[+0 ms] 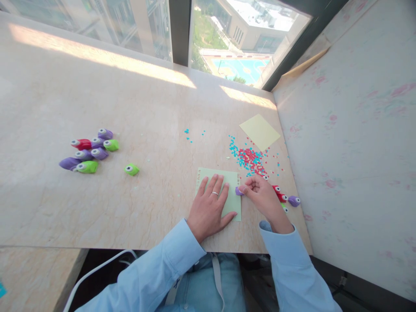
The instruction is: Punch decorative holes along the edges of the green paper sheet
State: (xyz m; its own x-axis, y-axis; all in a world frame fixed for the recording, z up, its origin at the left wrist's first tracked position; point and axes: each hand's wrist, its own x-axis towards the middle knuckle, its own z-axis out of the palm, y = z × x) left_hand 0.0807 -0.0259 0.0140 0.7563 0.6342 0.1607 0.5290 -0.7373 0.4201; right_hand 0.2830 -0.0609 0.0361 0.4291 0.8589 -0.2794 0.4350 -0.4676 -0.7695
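Observation:
My left hand (209, 210) lies flat on a pale green sheet of paper (234, 180), fingers spread, covering its middle. Small holes line the sheet's upper left and upper right edges. At the right edge, my right hand (264, 198) pinches a small purple craft punch (238, 191) between thumb and fingers; the punch sits on the paper's margin. Beside and partly behind the right hand are several more punches, among them a red punch (282, 198) and a purple punch (294, 200). Just beyond the right hand lies a heap of red and blue paper confetti (249, 159).
A pale yellow sheet (260, 132) lies beyond the confetti. Several purple, green and red punches (85, 154) cluster on the left, with a single green punch (131, 169) nearby. A papered wall (351, 143) bounds the right side; a window frame (181, 32) stands behind the table.

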